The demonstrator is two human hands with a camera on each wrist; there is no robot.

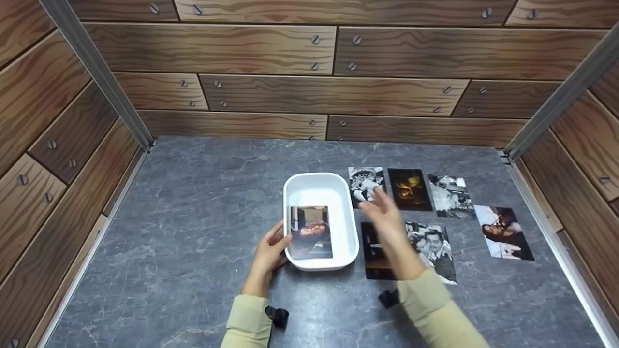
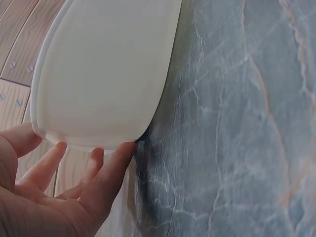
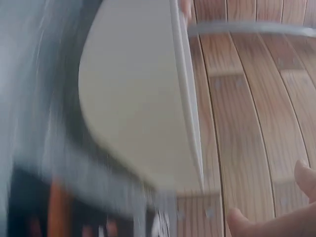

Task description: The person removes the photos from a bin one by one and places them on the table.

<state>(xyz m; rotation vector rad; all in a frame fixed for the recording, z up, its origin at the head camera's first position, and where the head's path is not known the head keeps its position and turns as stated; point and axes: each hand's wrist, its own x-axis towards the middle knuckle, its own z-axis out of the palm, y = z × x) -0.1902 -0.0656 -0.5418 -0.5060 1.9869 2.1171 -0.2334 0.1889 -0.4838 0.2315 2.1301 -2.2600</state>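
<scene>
White tub (image 1: 320, 193) sits mid-table with one photo (image 1: 310, 232) lying inside; left hand (image 1: 269, 251) steadies its near-left corner, fingers straight against the wall. Right hand (image 1: 384, 212) hovers just right of it, fingers loose, holding nothing. Beyond, more photos (image 1: 452, 195) lie spread across the grey tabletop (image 1: 193, 217).

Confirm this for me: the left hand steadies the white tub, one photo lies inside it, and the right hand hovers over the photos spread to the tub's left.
Not quite. The head view shows the loose photos lying to the right of the white tub, not its left. The rest stands: the left hand touches the tub's near corner, one photo lies inside, and the right hand hovers open above the spread.
</scene>
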